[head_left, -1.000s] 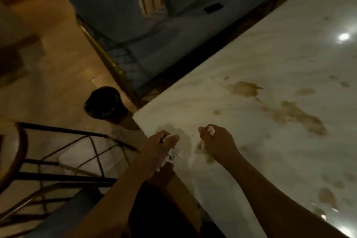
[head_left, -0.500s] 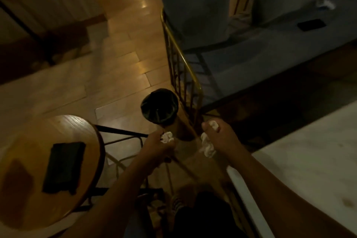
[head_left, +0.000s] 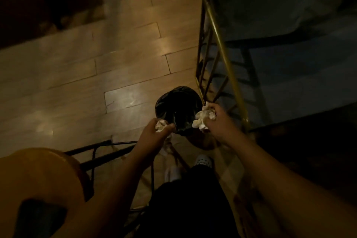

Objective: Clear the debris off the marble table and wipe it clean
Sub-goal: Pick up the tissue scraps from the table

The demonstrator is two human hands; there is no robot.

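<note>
Both gripping | left hand (head_left: 152, 135): small wad (head_left: 160, 125) | right hand (head_left: 220, 124): large wad (head_left: 202, 119)

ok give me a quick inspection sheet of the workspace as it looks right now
surface: marble table not in view; wooden plank floor below the hands
job's things: larger tissue wad, smaller tissue wad, black-lined bin on the floor, seen between the two hands
clutter: dark flat item on the round wooden stool, too dim to identify
grippers: left hand grips the smaller tissue wad; right hand grips the larger tissue wad, both by the bin's near rim
cables: nothing seen
surroundings: gold metal seat frame with blue cushion right of the bin
</note>
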